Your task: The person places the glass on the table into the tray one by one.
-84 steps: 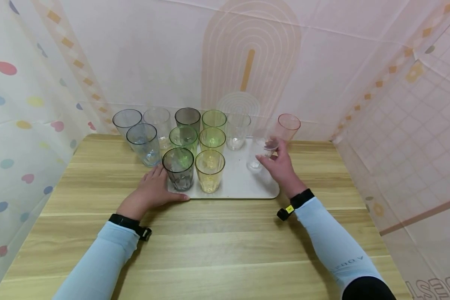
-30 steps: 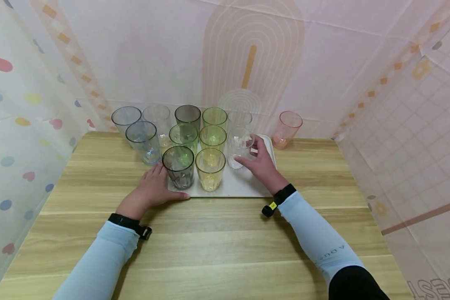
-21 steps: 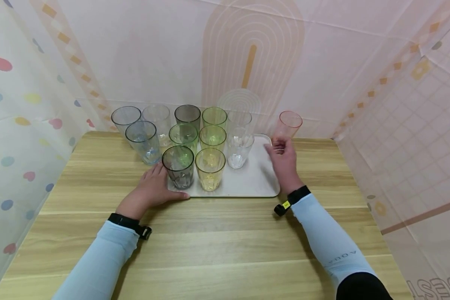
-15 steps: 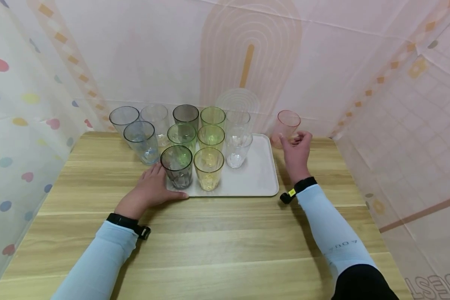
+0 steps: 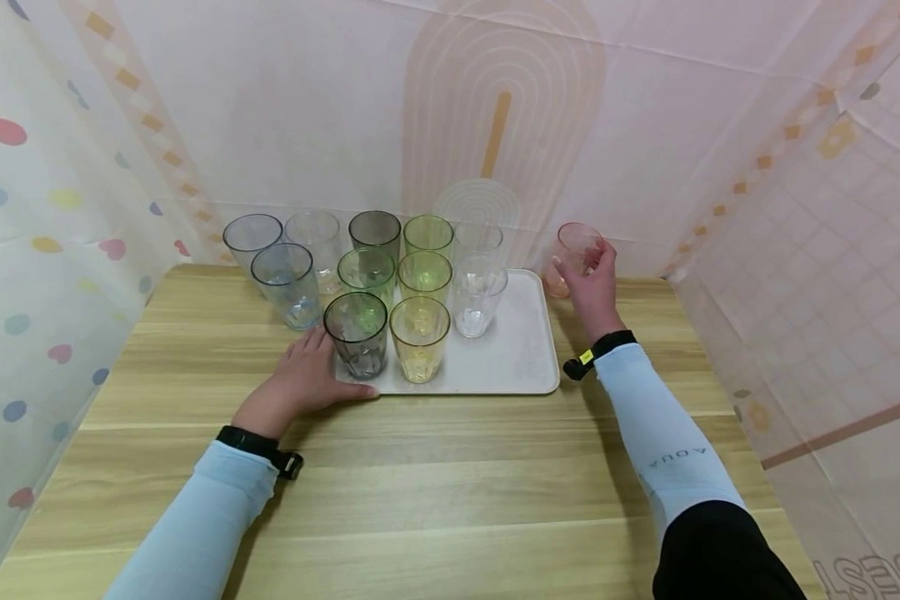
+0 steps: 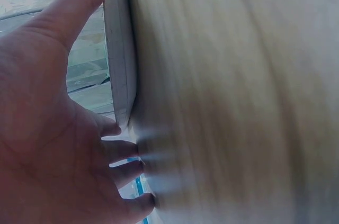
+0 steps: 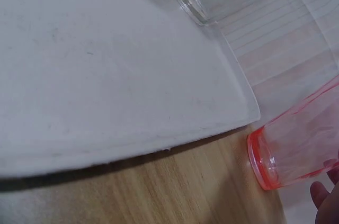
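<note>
My right hand [image 5: 589, 277] grips a pink glass [image 5: 576, 242] just off the far right corner of the white tray [image 5: 517, 354]. In the right wrist view the pink glass [image 7: 299, 142] leans, its base near the tray's corner [image 7: 233, 102]. My left hand [image 5: 305, 379] lies flat on the wooden table [image 5: 450, 483], thumb along the tray's front left edge [image 6: 121, 65]. Several coloured glasses stand upright on the tray, among them a grey one [image 5: 356, 335], a yellow one [image 5: 418, 337] and a clear one [image 5: 478, 298].
A blue glass [image 5: 288, 285] and two more stand on the table left of the tray. Patterned sheet walls [image 5: 810, 217] close in the table at the back and on both sides. The tray's right half is bare.
My right hand let go of the clear glass on the tray, moved right and back, and took hold of the pink glass. My left hand stayed put.
</note>
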{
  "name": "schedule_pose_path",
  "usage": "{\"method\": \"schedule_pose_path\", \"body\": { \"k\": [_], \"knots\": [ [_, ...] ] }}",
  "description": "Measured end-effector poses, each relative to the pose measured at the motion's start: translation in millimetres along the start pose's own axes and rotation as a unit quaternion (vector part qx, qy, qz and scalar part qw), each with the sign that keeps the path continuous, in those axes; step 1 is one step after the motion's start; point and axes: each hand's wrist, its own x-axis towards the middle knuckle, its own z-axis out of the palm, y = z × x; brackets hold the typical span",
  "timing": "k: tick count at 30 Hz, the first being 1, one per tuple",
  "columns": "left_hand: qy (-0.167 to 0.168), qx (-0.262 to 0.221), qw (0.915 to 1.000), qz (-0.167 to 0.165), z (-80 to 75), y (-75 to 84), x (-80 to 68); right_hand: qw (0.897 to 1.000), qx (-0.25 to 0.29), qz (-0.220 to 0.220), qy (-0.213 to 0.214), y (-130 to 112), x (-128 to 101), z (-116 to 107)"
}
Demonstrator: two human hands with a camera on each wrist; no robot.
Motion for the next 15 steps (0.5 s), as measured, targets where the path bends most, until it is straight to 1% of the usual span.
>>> {"method": "schedule_pose_path", "body": {
  "k": [3,6,12,15],
  "knots": [
    [0.000,-0.003,1.0000,-0.001,0.2,1.3,-0.3,1.000,-0.009,0.004,-0.003,0.5,0.9,-0.8],
    [0.000,-0.001,1.0000,-0.001,1.1,0.3,0.5,1.000,-0.011,-0.001,-0.005,-0.3,-0.4,-2.6],
    [-0.003,0.005,1.0000,-0.001,2.4,-1.8,3.0,1.000,0.005,-0.010,-0.009,-6.3,-8.5,-7.4],
    [-0.005,0.004,1.0000,-0.002,1.2,-1.1,2.3,1.000,0.008,-0.011,-0.018,-9.8,-14.7,-10.5]
  ]
}}
